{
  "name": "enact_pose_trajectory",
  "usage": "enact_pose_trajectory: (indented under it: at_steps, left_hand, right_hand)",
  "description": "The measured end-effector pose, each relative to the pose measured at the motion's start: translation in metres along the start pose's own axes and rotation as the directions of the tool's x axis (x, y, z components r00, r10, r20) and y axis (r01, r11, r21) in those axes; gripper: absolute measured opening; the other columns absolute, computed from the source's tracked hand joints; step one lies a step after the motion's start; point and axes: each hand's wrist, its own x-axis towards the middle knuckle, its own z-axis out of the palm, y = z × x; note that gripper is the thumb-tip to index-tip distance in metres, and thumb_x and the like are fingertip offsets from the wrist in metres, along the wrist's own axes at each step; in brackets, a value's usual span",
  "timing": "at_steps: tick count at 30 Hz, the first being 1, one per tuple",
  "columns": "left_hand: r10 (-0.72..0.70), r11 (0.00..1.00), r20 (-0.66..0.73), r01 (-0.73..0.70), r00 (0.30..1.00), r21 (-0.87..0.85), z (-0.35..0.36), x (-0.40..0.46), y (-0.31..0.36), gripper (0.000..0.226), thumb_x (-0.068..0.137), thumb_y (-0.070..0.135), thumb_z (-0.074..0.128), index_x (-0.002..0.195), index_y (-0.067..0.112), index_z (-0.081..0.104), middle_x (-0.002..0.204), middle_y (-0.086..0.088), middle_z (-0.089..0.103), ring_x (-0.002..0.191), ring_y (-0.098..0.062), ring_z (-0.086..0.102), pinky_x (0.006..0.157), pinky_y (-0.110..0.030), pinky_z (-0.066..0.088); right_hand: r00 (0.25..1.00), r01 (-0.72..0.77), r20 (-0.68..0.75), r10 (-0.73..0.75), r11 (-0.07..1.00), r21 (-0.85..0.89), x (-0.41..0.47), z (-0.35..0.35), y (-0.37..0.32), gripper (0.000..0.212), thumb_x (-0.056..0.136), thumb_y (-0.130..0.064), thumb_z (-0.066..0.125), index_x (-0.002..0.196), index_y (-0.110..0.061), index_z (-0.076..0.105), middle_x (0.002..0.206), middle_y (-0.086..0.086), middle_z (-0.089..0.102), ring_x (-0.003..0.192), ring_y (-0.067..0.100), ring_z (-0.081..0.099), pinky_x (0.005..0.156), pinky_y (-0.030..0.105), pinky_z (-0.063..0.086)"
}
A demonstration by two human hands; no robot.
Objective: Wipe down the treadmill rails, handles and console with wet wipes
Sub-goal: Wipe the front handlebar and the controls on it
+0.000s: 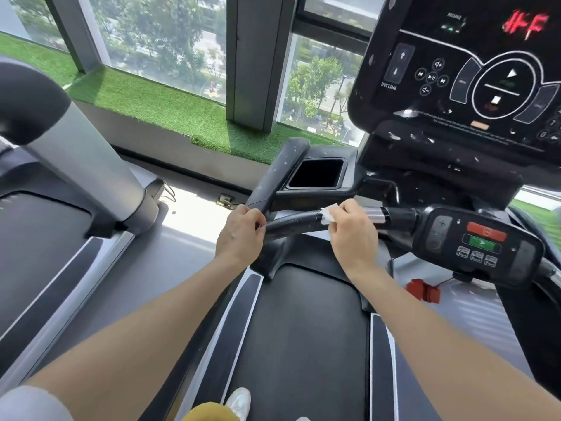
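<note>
A black front handlebar [296,221] runs across the treadmill below the console [473,86]. My right hand [352,235] pinches a white wet wipe [328,215] against the top of this bar, just left of its silver sensor band [375,214]. My left hand [241,233] curls at the bar's left end, below the upright side handle [279,174]; its fingertips pinch something small that I cannot make out. The lower control pad [479,241] with red and green buttons sits right of my right hand.
A cup holder recess [315,177] lies behind the bar. A red safety clip [423,293] hangs under the control pad. The black belt [297,329] runs below me. A neighbouring treadmill [76,165] stands at left, with windows and a green turf ledge [158,101] beyond.
</note>
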Motion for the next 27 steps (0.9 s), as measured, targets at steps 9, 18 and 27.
enact_pose_trajectory:
  at_steps: [9,18,27]
  left_hand:
    - [-0.067,0.997,-0.018,0.067,0.998,0.027,-0.013,-0.003,-0.026,0.014,0.093,0.017,0.055,0.104,0.014,0.062,0.113,-0.005,0.051,0.106,-0.022,0.048,0.083,-0.029,0.041]
    - [-0.105,0.993,-0.003,0.105,0.994,0.051,-0.016,-0.009,-0.042,0.012,0.094,0.020,0.053,0.103,0.016,0.061,0.113,-0.002,0.050,0.104,-0.020,0.048,0.077,-0.028,0.039]
    - [-0.111,0.993,0.025,0.110,0.994,0.039,-0.016,-0.018,-0.051,0.012,0.094,0.023,0.055,0.103,0.017,0.060,0.115,-0.002,0.051,0.106,-0.021,0.049,0.084,-0.036,0.046]
  right_hand:
    - [0.999,0.034,0.013,-0.034,0.999,0.003,-0.013,0.043,-0.039,0.032,0.053,0.013,0.077,0.077,-0.006,0.070,0.073,0.007,0.058,0.060,0.024,0.054,0.044,0.022,0.040]
    - [0.987,0.160,-0.023,-0.160,0.987,-0.015,-0.019,0.054,-0.066,0.024,0.058,0.015,0.059,0.074,-0.001,0.069,0.067,0.010,0.059,0.052,0.023,0.056,0.040,0.019,0.039]
    - [0.971,0.217,0.104,-0.215,0.976,-0.009,-0.024,0.071,-0.082,0.024,0.051,0.013,0.073,0.063,-0.005,0.063,0.064,0.007,0.056,0.052,0.021,0.055,0.037,0.020,0.039]
